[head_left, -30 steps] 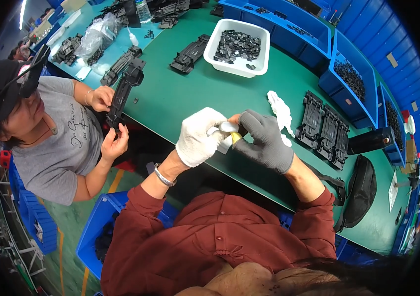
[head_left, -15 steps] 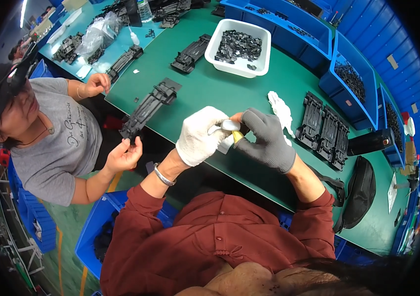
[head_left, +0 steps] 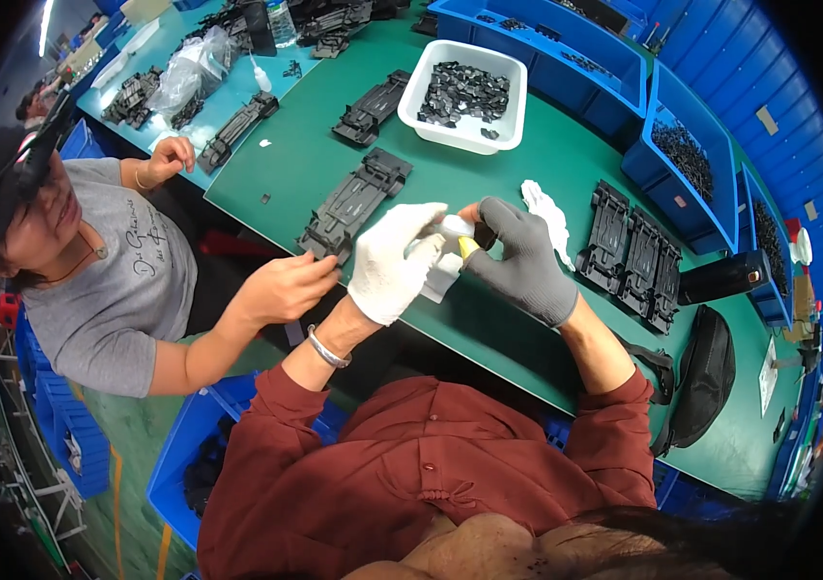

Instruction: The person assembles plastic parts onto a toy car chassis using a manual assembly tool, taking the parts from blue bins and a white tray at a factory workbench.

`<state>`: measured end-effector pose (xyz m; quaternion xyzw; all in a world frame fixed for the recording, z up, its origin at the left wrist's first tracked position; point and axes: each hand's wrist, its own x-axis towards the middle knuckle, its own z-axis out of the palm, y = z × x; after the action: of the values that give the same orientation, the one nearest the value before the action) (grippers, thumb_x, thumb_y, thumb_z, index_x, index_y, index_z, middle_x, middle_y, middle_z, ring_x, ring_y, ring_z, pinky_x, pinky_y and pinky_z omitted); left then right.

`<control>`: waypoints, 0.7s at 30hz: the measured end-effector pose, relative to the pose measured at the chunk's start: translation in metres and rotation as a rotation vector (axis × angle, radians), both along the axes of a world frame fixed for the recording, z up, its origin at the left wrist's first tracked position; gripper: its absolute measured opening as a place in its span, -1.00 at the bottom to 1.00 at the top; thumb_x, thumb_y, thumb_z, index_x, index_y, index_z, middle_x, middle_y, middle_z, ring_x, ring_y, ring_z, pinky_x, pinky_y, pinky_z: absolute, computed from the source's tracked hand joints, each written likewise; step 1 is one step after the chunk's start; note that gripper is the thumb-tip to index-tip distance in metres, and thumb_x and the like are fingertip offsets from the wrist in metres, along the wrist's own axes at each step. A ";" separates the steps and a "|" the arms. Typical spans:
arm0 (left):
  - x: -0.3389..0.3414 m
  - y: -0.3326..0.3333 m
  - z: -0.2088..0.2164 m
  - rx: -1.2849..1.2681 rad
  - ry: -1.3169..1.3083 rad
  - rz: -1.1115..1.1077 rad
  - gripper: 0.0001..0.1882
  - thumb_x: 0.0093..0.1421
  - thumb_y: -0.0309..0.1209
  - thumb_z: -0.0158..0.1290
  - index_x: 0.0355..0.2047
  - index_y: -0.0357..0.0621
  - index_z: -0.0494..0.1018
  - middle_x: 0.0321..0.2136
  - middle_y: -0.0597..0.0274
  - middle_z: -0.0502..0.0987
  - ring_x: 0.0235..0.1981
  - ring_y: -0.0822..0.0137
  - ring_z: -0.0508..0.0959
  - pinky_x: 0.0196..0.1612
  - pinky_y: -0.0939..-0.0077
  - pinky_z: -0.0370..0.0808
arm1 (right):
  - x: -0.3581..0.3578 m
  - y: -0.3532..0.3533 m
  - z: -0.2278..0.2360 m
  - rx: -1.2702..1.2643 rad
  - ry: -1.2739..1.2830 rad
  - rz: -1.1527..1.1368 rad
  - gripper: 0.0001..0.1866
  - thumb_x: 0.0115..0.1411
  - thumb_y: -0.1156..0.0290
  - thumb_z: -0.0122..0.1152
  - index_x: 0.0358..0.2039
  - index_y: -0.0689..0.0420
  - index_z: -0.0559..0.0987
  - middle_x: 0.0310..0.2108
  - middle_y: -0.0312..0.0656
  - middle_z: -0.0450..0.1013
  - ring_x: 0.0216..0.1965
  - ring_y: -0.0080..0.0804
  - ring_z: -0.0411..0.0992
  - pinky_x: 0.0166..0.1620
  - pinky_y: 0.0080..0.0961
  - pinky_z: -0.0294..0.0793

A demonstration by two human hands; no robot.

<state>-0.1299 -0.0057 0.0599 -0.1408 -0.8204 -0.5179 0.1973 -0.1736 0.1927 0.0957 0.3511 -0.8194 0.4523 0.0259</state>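
My left hand (head_left: pixel 394 263), in a white knit glove, is closed at the fingertips on a small whitish roll-like piece (head_left: pixel 454 228). A pale, flat strip (head_left: pixel 442 277) hangs below those fingers. My right hand (head_left: pixel 519 259), in a grey glove, pinches the other side of the piece. A bare fingertip shows through that glove, and something yellow (head_left: pixel 468 247) covers the thumb tip. The fingers partly hide the piece, so its exact kind is unclear. Left of my hands, a co-worker's hand (head_left: pixel 286 286) touches the near end of a black plastic chassis-like part (head_left: pixel 358 201) on the green table.
A white tub (head_left: pixel 413 124) of small black pieces stands farther back. Blue bins (head_left: pixel 614 114) line the far and right edges. Several black chassis parts (head_left: pixel 629 253), a crumpled white glove (head_left: pixel 548 217), a black cylinder (head_left: pixel 723 278) and a black pouch (head_left: pixel 706 382) lie right.
The co-worker's chassis part has moved right and come down onto the table beside my left hand. My hands stay together, turning slightly around the whitish piece.
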 end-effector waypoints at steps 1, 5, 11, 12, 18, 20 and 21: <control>0.002 0.000 -0.001 0.039 0.015 0.028 -0.61 0.15 -0.67 0.12 0.02 -0.28 0.53 -0.17 0.04 0.63 -0.22 0.26 0.66 -0.10 0.46 0.56 | -0.001 0.000 0.002 0.000 0.001 -0.004 -0.72 0.00 0.54 0.27 -0.25 0.33 0.48 -0.41 -0.04 0.45 -0.46 -0.27 0.51 -0.35 -0.43 0.50; 0.024 -0.002 0.000 0.166 0.000 0.111 -0.67 0.21 -0.70 0.07 0.00 -0.34 0.53 -0.16 0.09 0.63 -0.21 0.36 0.63 -0.10 0.51 0.55 | 0.000 -0.002 0.002 -0.043 -0.053 -0.024 -0.72 -0.02 0.52 0.28 -0.25 0.30 0.50 -0.45 -0.06 0.46 -0.47 -0.28 0.49 -0.36 -0.43 0.48; 0.076 0.008 -0.007 0.128 0.035 0.104 -0.80 0.22 -0.69 0.03 -0.18 -0.30 0.57 -0.37 0.14 0.56 -0.37 0.35 0.59 -0.25 0.53 0.52 | 0.000 0.008 0.004 0.023 -0.018 -0.014 -0.68 -0.02 0.48 0.30 -0.21 0.27 0.53 -0.49 -0.13 0.40 -0.48 -0.33 0.44 -0.36 -0.41 0.42; 0.083 0.012 -0.005 0.127 0.019 0.080 -0.81 0.22 -0.69 0.03 -0.20 -0.28 0.57 -0.39 0.16 0.56 -0.38 0.37 0.59 -0.27 0.54 0.51 | 0.002 0.008 0.006 0.025 -0.030 -0.013 -0.69 -0.01 0.48 0.30 -0.21 0.26 0.53 -0.51 -0.15 0.37 -0.48 -0.34 0.41 -0.35 -0.43 0.41; 0.108 0.032 -0.013 0.403 -0.282 -0.134 -0.82 0.29 -0.65 0.05 -0.13 -0.35 0.56 -0.27 0.12 0.63 -0.29 0.39 0.64 -0.18 0.55 0.56 | 0.007 0.015 0.010 -0.033 -0.011 -0.065 -0.64 0.03 0.55 0.28 -0.11 0.27 0.54 -0.44 -0.17 0.44 -0.44 -0.49 0.43 -0.32 -0.56 0.43; 0.104 0.043 -0.015 0.617 -0.469 -0.247 -0.76 0.37 -0.58 0.00 0.00 -0.38 0.52 -0.21 0.12 0.63 -0.25 0.42 0.61 -0.11 0.55 0.56 | 0.013 0.010 0.014 -0.238 -0.100 -0.175 -0.59 0.08 0.58 0.24 0.00 0.28 0.52 -0.40 -0.23 0.48 -0.40 -0.58 0.43 -0.29 -0.61 0.43; 0.098 0.050 -0.015 0.708 -0.503 -0.258 -0.72 0.38 -0.55 0.00 0.05 -0.39 0.50 -0.20 0.12 0.62 -0.25 0.43 0.60 -0.11 0.55 0.55 | 0.017 0.013 0.011 -0.347 -0.225 -0.187 -0.58 0.18 0.56 0.20 0.08 0.27 0.49 -0.34 -0.28 0.49 -0.36 -0.62 0.43 -0.26 -0.63 0.43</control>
<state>-0.0319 0.0439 0.0454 -0.0355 -0.5910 -0.8050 -0.0384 -0.1567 0.2058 0.1071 0.2114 -0.7561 0.6184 0.0358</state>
